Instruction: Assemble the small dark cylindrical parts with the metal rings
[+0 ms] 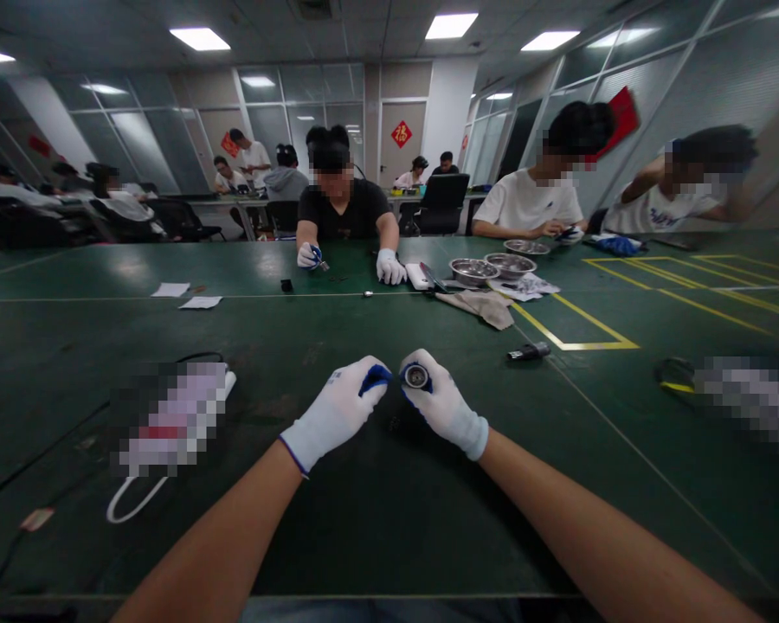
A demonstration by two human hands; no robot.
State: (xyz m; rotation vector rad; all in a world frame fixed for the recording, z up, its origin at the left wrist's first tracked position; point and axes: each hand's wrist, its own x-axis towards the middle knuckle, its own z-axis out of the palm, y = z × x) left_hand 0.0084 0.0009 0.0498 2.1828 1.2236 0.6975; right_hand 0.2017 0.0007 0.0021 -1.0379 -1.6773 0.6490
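Both of my hands wear white gloves with blue palms and are held close together over the green table (337,536). My right hand (445,402) is wrapped round a small round metal-rimmed cylinder (416,376), seen end-on with a dark ringed inside. It resembles the end of a flashlight, but most of its body is hidden in the glove. My left hand (344,402) is closed, thumb and fingers curled together just left of the cylinder and apart from it. Whatever its fingertips pinch, if anything, does not show. Beyond my right hand lies a black flashlight-like tube (528,352).
A blurred pouch-like item (182,411) with a white loop and a black cable lie left. Across the table, a co-worker's gloved hands (390,266) handle small parts. Steel bowls (473,272), a beige cloth (480,307) and yellow tape lines (597,348) are at the right.
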